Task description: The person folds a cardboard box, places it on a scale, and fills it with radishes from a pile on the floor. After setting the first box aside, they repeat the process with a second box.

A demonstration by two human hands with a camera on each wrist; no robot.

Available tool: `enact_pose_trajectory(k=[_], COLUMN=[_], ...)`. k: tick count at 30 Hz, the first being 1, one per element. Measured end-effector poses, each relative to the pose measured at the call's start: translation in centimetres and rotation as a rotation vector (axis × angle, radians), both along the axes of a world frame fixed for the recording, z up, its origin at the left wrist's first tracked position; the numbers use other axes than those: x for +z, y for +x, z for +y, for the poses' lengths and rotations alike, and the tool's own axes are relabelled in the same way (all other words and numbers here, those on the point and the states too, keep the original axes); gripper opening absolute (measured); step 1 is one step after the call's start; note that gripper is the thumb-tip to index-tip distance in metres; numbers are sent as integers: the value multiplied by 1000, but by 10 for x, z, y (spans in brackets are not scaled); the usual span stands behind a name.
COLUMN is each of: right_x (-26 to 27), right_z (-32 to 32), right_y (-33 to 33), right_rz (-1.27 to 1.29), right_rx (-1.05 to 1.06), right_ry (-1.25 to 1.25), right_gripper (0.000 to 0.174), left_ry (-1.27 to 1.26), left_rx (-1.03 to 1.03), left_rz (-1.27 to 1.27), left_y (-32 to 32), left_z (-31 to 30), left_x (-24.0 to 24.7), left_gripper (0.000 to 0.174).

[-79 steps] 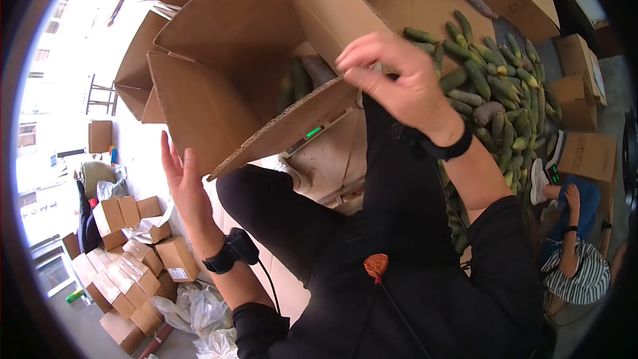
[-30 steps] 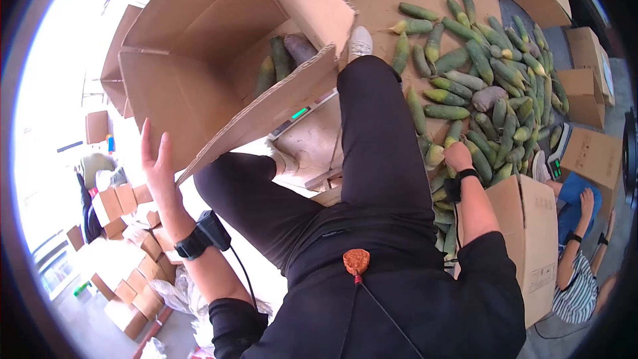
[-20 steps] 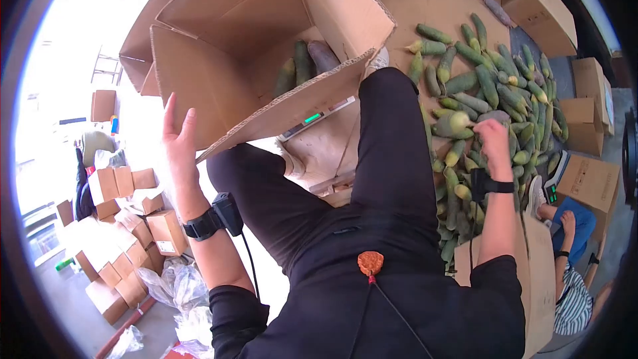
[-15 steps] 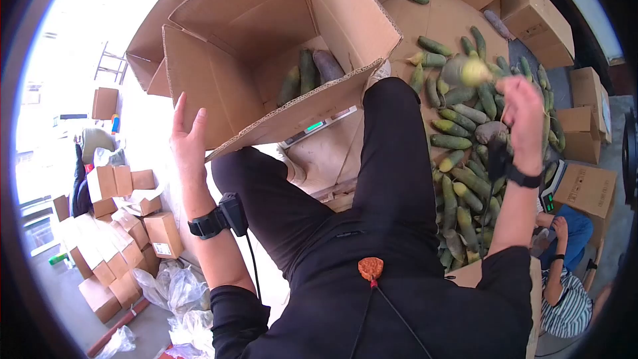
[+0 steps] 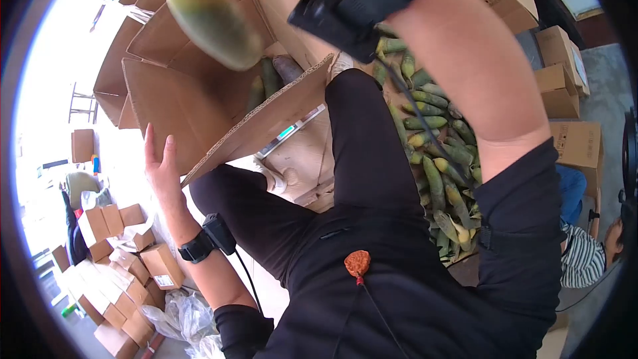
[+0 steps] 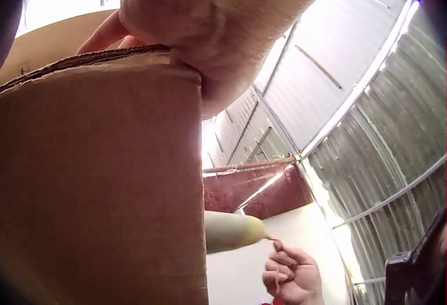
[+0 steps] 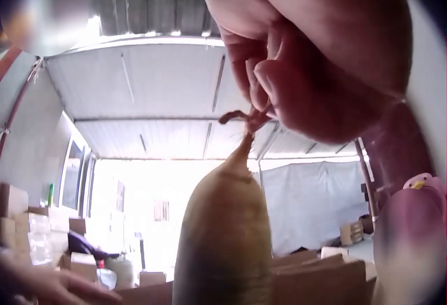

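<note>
A green and pale radish (image 5: 212, 16) hangs over the open cardboard box (image 5: 176, 100) in the head view. In the right wrist view my right hand (image 7: 314, 74) pinches the thin root tail of the radish (image 7: 223, 235), whose body points down. The left wrist view also shows my right hand (image 6: 293, 273) at the radish tip (image 6: 237, 231). My left hand (image 5: 163, 169), fingers extended, rests against the near left edge of the box. Several radishes (image 5: 270, 78) lie at the bottom of the box, partly hidden by its wall.
A scale with a green display (image 5: 286, 133) sits under the box. Many radishes (image 5: 435, 186) are piled on the right, partly behind my right arm. Stacked cartons (image 5: 119, 279) and plastic bags (image 5: 183, 319) stand at left. A person in a striped shirt (image 5: 581, 259) is at far right.
My right hand has taken hold of a radish from the pile and swung it left and up over the box. The left hand stays at the box edge.
</note>
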State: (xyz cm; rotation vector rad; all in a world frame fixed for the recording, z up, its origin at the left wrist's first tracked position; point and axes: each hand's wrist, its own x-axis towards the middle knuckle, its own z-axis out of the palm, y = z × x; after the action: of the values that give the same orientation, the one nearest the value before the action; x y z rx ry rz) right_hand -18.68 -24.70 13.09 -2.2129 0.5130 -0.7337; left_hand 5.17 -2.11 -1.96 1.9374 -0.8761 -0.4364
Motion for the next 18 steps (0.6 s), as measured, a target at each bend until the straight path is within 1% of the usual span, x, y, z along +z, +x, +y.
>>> enact_pose_trajectory(k=[3,4,6,8,9,10,12,13,14,15,16,17,18], right_x=[-46,-64,-85,-109,-109,-110,-104,-84,-79,-63,-59,-50,-43], right_z=[12,20,38,40,39,35,25,29,27,29,26,30,31], right_y=[35,46,57,62,62,59,45,28,16,-2,-19,-38,-61], right_rz=[278,349,571,581,644,646,362,257,159,109,73,30,23], right_rx=[-21,-9,29,80,156,151,214,150,123,117,111,37,-13], right_ry=[-154,-146,8,-88,-161,-158,267,339,348,353,332,424,371], right_gripper=[21,22,21,14,15,15,15,17,19,20,21,24,24], left_ry=[-14,-20,-23,-48,-46,-49,-48,2,52,43,51,-6,-66], left_rx=[15,9,-3,33,31,29,14,20,20,28,10,-10,-26], left_rz=[50,41,36,-19,-18,-11,6,-90,-188,-200,-191,-186,-180], left_y=[0,1,2,4,5,5,5,6,7,6,12,23,26], left_z=[1,2,1,1,1,1,3,5,4,4,6,6,7], left_x=[1,0,-3,-5,-5,-5,-6,-7,-9,-12,-16,-22,-26], left_gripper=[55,55,54,50,50,50,49,50,50,50,50,49,47])
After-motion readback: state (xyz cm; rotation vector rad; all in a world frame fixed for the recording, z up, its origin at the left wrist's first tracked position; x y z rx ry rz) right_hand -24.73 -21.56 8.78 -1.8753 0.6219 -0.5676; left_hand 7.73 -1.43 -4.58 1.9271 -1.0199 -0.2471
